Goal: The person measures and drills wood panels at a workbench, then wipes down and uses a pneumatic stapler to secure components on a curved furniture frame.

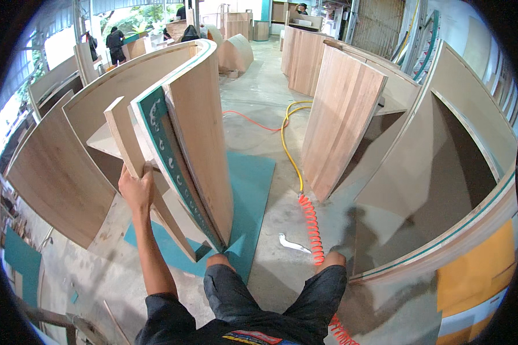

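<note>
My left hand (137, 187) is closed around a long, narrow wooden board (124, 137), which it holds upright and slightly tilted. Close to the board, on its right, stands a curved wooden panel unit (198, 115). The unit's teal end strip (166, 148) faces me and carries a row of whitish squiggles that look like glue. A gap separates the board from that strip along most of its length; whether their lower ends touch I cannot tell. Of my right hand nothing shows.
A teal sheet (250, 178) lies under the unit. To the right, a yellow hose (288, 149) joins a coiled orange hose (311, 224) on the concrete floor, beside a white scrap (293, 244). Another curved unit (342, 109) stands beyond. A person (115, 46) is far left.
</note>
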`<move>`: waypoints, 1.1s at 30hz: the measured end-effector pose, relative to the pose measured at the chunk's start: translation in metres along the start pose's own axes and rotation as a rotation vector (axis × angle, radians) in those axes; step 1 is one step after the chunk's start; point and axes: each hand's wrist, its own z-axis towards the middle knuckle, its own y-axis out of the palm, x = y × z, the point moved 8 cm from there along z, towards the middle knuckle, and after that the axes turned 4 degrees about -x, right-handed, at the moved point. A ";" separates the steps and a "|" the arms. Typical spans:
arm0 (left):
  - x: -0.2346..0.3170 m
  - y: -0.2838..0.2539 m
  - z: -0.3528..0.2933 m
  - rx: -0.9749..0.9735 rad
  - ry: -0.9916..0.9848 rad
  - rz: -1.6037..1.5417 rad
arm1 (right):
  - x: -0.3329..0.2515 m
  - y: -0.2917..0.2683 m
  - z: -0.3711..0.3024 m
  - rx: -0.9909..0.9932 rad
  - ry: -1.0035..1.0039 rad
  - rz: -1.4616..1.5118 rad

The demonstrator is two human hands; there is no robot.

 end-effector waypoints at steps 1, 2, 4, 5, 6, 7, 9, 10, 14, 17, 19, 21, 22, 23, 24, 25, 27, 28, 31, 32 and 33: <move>-0.002 -0.001 0.000 0.001 0.021 0.006 | -0.006 -0.003 0.002 0.003 -0.019 0.032; -0.003 -0.003 0.001 0.002 0.042 0.013 | -0.011 -0.006 0.005 0.002 -0.035 0.058; 0.000 -0.005 0.001 0.056 0.094 0.070 | -0.021 -0.011 0.005 -0.011 -0.083 0.127; -0.003 0.001 0.002 0.048 0.093 0.077 | -0.026 -0.014 0.006 -0.019 -0.113 0.163; -0.005 0.003 0.001 0.041 0.092 0.084 | -0.035 -0.014 0.008 -0.040 -0.151 0.203; -0.004 0.002 0.001 0.030 0.078 0.076 | -0.043 -0.013 0.009 -0.056 -0.188 0.251; -0.007 0.001 0.001 0.062 0.070 0.072 | -0.058 -0.004 0.006 -0.157 -0.288 0.369; -0.007 -0.001 0.001 0.080 0.069 0.071 | -0.067 0.007 0.006 -0.255 -0.353 0.443; 0.010 -0.002 0.000 0.109 0.090 0.106 | -0.139 0.112 -0.043 -0.584 -0.182 0.619; 0.006 -0.003 -0.002 0.106 0.061 0.104 | -0.130 0.222 -0.052 -0.833 -0.313 0.421; 0.008 -0.001 -0.007 0.095 0.012 0.072 | -0.100 0.292 -0.061 -0.857 -0.425 0.290; 0.007 0.000 -0.006 0.074 -0.012 0.091 | -0.084 0.350 -0.084 -0.918 -0.426 0.169; 0.007 0.000 -0.005 0.083 -0.017 0.098 | -0.069 0.373 -0.096 -0.950 -0.420 0.076; 0.008 0.002 -0.005 0.090 -0.019 0.105 | -0.040 0.402 -0.109 -0.988 -0.419 -0.023; 0.009 0.005 -0.004 0.095 -0.019 0.114 | -0.019 0.423 -0.122 -1.027 -0.414 -0.121; 0.006 -0.004 -0.004 0.100 -0.023 0.157 | -0.024 0.434 -0.144 -1.133 -0.424 -0.152; 0.011 0.001 -0.004 0.094 0.030 0.143 | 0.004 0.454 -0.164 -1.148 -0.419 -0.154; 0.012 0.000 -0.004 0.093 0.054 0.142 | 0.008 0.460 -0.173 -1.162 -0.419 -0.153; 0.013 0.001 -0.002 0.084 0.029 0.117 | 0.027 0.489 -0.184 -1.264 -0.440 -0.170; 0.010 -0.001 -0.002 0.084 0.009 0.116 | 0.029 0.494 -0.190 -1.285 -0.455 -0.150; 0.009 -0.001 -0.003 0.083 0.019 0.141 | 0.036 0.497 -0.195 -1.259 -0.451 -0.208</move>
